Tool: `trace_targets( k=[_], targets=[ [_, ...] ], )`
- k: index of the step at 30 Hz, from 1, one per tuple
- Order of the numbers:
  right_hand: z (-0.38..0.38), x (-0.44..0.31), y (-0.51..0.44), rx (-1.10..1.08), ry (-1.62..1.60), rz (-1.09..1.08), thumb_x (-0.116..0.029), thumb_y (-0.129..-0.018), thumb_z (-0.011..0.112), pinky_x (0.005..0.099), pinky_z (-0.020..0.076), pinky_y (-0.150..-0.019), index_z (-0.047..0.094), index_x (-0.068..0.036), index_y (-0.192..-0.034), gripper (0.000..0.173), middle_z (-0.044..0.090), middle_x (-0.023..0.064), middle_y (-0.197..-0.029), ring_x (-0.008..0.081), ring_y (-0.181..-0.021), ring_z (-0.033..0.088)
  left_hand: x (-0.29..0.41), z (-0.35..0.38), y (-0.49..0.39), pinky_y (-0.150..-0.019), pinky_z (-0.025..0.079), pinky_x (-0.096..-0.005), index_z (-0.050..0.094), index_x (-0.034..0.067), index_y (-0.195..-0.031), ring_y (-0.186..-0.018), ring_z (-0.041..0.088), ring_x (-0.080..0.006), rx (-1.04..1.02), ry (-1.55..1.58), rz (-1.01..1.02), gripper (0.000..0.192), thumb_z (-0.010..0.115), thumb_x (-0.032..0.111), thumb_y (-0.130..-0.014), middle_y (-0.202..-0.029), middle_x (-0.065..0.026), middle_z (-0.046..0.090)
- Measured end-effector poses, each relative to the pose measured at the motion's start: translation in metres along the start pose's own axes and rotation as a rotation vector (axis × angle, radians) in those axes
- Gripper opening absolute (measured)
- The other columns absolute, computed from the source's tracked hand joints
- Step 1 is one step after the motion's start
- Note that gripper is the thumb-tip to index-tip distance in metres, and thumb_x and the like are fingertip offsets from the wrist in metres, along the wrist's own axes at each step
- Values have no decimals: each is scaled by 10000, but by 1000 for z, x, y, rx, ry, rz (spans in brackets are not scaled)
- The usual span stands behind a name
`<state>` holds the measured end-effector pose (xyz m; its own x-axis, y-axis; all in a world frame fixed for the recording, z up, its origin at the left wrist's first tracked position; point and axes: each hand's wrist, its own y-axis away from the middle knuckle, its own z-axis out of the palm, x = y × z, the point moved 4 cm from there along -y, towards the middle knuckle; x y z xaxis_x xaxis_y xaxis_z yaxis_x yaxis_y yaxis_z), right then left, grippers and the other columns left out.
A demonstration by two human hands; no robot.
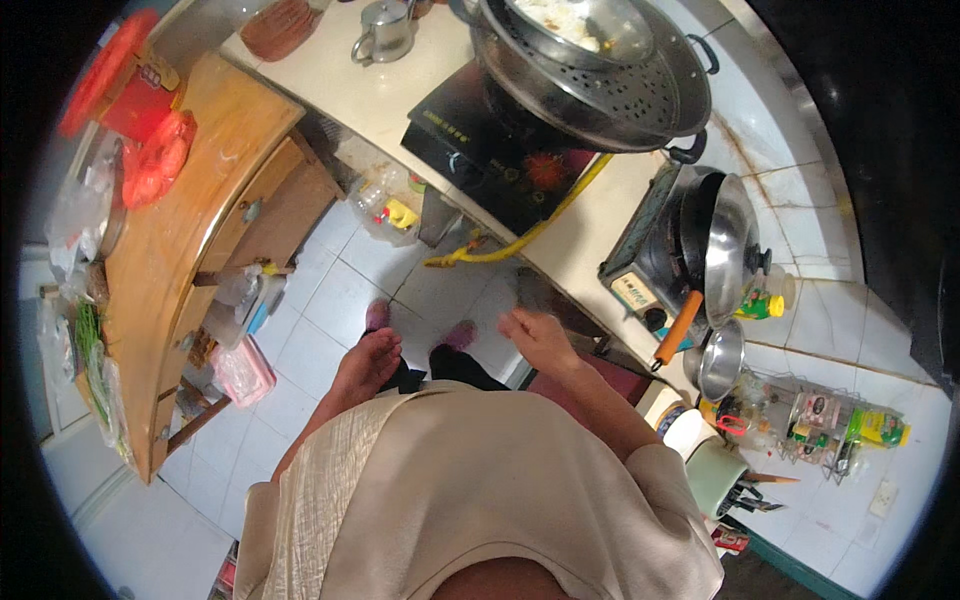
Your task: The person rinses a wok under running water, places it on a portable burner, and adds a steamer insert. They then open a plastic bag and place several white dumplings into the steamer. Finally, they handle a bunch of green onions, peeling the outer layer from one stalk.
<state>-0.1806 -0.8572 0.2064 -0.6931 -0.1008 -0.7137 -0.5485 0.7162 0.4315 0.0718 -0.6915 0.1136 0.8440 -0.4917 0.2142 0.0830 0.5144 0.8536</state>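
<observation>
My left hand (367, 366) hangs low at my left side above the tiled floor, its fingers slightly curled and nothing visible in it. On the other side, my right hand (538, 339) is raised a little in front of me, blurred, with curled fingers; no object shows in it. The edge of the counter (570, 289) is nearest to that hand. Ahead on the counter, a large steamer pot (622, 97) stands on a black induction cooker (487, 165), with a metal bowl of pale food (570, 22) inside.
A yellow hose (525, 238) hangs over the counter's edge. To the right are a gas stove (637, 277), a pan with an orange handle (679, 328), a steel lid (727, 247) and a knife holder (712, 476). A wooden cabinet (225, 150) with drawers stands left, bearing red plastic bags (159, 161).
</observation>
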Motion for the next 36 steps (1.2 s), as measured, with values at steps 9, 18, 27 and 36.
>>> trace_targets(
  k=[9,18,27,36],
  targets=[
    [69,148,-31,465,247,180,-245,-916,529,420,409,-994,416,-7,-1348,507,455,262,-1339,394,-1211,481,-21,-128,-47,-678,493,-236,593,60,-1055,-790,605,-124,131,-398,34,189,578,168,-902,-926,-28,641],
    [50,214,-131,481,485,518,-290,-935,478,481,455,-894,608,42,-1074,383,586,322,-1004,452,-971,577,-97,-262,-76,-893,477,-462,613,108,-1088,-1034,586,-379,332,-1594,223,274,608,181,-824,-1060,-159,633],
    [5,291,-211,870,-297,419,-324,-948,459,491,471,-856,636,4,-1008,377,629,275,-878,455,-877,599,-163,-276,-132,-1041,282,-583,594,178,-1157,-1329,325,-356,419,-1858,235,371,604,303,-807,-1415,-132,398],
    [1,305,-214,933,-935,284,-317,-947,468,481,478,-844,631,-9,-1016,356,632,255,-873,438,-862,602,-167,-261,-133,-1070,254,-558,620,217,-1105,-1324,325,-352,421,-1954,250,329,634,282,-783,-1406,-108,412]
  ],
)
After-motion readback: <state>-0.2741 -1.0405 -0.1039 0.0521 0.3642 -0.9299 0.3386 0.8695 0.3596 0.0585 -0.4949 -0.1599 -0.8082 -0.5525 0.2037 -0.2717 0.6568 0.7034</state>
